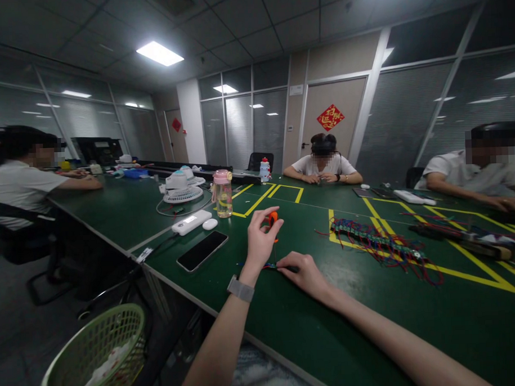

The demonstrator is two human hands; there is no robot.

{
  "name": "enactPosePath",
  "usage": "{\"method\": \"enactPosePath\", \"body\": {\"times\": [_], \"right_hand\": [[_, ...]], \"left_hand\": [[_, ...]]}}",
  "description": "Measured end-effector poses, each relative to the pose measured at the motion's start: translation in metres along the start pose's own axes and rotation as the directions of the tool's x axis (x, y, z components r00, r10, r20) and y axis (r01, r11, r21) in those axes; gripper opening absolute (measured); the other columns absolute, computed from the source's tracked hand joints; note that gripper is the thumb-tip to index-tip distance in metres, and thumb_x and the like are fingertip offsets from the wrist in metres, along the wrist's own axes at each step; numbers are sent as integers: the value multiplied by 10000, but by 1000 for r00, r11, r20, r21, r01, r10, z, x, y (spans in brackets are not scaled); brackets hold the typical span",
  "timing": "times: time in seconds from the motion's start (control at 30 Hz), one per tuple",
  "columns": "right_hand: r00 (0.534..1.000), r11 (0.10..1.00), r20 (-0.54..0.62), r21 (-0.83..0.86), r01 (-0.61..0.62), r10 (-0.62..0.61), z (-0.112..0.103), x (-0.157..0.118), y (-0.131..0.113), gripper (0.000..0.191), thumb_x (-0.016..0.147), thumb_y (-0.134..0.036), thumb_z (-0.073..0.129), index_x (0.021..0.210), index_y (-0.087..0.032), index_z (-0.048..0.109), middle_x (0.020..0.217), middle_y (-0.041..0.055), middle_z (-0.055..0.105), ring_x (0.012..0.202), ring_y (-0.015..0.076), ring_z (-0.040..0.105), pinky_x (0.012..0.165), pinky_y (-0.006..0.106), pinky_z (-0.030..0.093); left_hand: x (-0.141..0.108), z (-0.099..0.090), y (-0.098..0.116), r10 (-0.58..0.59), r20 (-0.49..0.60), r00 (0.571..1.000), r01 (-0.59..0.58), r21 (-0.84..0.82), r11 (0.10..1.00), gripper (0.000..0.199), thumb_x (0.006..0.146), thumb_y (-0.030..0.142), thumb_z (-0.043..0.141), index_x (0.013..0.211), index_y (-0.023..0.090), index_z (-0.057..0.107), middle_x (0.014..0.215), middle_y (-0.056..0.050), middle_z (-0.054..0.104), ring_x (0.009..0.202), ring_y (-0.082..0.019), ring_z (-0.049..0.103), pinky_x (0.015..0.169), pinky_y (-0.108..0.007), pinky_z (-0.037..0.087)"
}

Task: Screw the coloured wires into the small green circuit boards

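Observation:
My left hand [260, 238], with a grey watch band on its wrist, is closed around an orange and black screwdriver [274, 216]. Its handle is upright and its thin shaft points down. Below it, a small circuit board with wires [268, 266] lies on the green table, partly hidden by my left hand and wrist. My right hand [302, 270] rests on the table with its fingertips pinched on the board's right end. Whether the screwdriver's tip touches the board is too small to tell.
To the right lies a row of circuit boards with red and blue wires [377, 242]. A phone [202, 251], a white power strip [191, 222], a pink-lidded bottle [222, 194] and white fans [182, 187] stand left. A green basket [94, 356] is on the floor. Three people sit around.

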State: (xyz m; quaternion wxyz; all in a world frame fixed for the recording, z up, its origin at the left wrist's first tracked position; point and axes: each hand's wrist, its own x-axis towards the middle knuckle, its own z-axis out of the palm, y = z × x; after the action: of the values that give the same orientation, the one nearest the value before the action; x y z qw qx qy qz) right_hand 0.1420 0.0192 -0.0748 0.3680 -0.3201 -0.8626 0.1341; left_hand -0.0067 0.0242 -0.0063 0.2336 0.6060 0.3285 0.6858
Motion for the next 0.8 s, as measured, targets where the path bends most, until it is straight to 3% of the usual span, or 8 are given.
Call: {"method": "enactPosePath", "body": {"times": [0.4,0.6,0.67,0.7,0.77,0.8], "right_hand": [[998,998,-9,16,55,-54,2,-1,3,145,832,-154,595,871,-198,728,844,51,714,808,171,638,744,276,508],[1000,1000,5,-1,8,-8,2,0,2,134,822,-153,602,870,-193,720,839,45,706,800,172,635,747,280,504],[1000,1000,10,-6,3,-3,1,0,0,148,823,-151,599,903,-193,715,854,46,702,816,174,632,759,284,500],[1000,1000,14,-5,7,-7,0,0,0,158,825,-149,594,919,-193,713,863,47,700,826,174,631,766,285,497],[1000,1000,24,-2,19,-19,-1,1,-2,170,831,-149,583,927,-195,715,873,51,695,836,174,627,770,283,494],[999,1000,29,-2,23,-23,-1,1,-2,170,831,-149,579,917,-195,718,874,54,693,836,174,625,768,283,493]], "left_hand": [[12,-3,0,-49,-180,982,55,26,998,301,742,271,668,1032,189,655,917,-33,517,662,-81,556,546,-201,536],[21,-12,10,-10,-240,971,12,9,1000,348,884,318,456,1203,204,539,921,-41,562,596,-61,524,506,-165,449],[21,-17,17,40,-174,984,-19,120,993,339,903,316,405,1191,207,547,879,-27,591,581,-66,496,517,-171,418],[19,-21,21,48,-91,995,-29,199,980,327,899,327,413,1156,203,573,830,-14,604,593,-76,501,548,-183,419],[14,-29,26,-9,188,982,-64,378,924,290,842,367,505,1024,192,647,729,7,612,617,-101,522,599,-207,420],[10,-34,26,-72,348,935,-96,441,892,284,809,387,548,987,199,663,753,5,630,657,-116,548,630,-217,426]]}}
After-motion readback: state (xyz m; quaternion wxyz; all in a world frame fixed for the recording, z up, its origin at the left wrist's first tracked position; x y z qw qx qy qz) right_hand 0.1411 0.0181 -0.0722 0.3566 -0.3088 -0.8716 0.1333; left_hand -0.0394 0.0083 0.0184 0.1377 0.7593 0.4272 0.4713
